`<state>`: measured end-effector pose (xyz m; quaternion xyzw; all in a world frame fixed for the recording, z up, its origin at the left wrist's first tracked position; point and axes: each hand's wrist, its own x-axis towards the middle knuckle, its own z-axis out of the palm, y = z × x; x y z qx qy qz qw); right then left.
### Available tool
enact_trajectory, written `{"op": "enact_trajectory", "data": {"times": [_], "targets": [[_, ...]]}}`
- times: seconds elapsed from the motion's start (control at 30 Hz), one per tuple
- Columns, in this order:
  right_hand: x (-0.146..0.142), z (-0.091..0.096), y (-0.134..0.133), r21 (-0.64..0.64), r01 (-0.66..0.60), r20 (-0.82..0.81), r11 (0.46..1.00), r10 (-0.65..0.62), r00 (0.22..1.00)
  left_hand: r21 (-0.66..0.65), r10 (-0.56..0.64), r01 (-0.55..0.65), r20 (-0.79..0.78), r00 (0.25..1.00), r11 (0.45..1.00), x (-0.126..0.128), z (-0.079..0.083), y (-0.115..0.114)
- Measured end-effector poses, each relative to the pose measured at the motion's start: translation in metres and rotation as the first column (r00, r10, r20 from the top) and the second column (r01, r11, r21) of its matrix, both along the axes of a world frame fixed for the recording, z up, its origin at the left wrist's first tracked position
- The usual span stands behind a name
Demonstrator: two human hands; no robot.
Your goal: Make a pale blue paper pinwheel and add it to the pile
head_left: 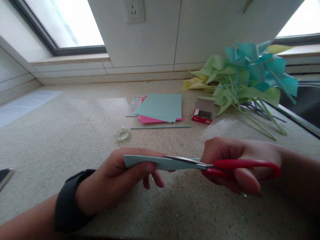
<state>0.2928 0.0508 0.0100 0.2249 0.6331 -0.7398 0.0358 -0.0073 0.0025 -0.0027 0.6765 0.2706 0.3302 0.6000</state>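
Note:
My left hand (125, 180) pinches a folded piece of light blue paper (142, 162) between thumb and fingers, level above the counter. A pair of scissors with red handles (240, 163) is gripped in my right hand (235, 153), fingers through the loops. Its metal blades lie along the upper edge of the paper and point left, meeting the paper's right end. Whether the blades have cut into it I cannot tell. A dark band is round my left wrist.
Beyond my hands lie light blue and pink paper sheets (160, 105), a thin blue stick (161, 127), a tape roll (122, 134) and an opened red box (202, 116). Paper pinwheels (255, 66) are heaped at the right, beside a sink. A phone-like object (5, 176) rests at the left edge.

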Motion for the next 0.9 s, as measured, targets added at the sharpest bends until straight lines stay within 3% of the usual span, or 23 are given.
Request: {"op": "enact_trajectory", "data": {"times": [0.4,0.73,0.9], "targets": [[0.002,-0.007,0.001,-0.027,0.014,-0.002,1.0,-0.014,1.0,0.043,-0.024,0.027,-0.07,0.997,0.999,-0.002,0.004,0.002],[-0.007,0.012,-0.005,-0.099,0.006,0.087,0.995,0.003,0.996,0.088,-0.103,0.11,-0.075,0.992,0.99,0.005,0.007,0.004],[-0.005,-0.001,-0.004,-0.157,0.018,0.079,0.987,-0.006,0.997,0.091,-0.096,0.105,-0.105,0.99,0.99,0.005,0.009,0.004]]}}
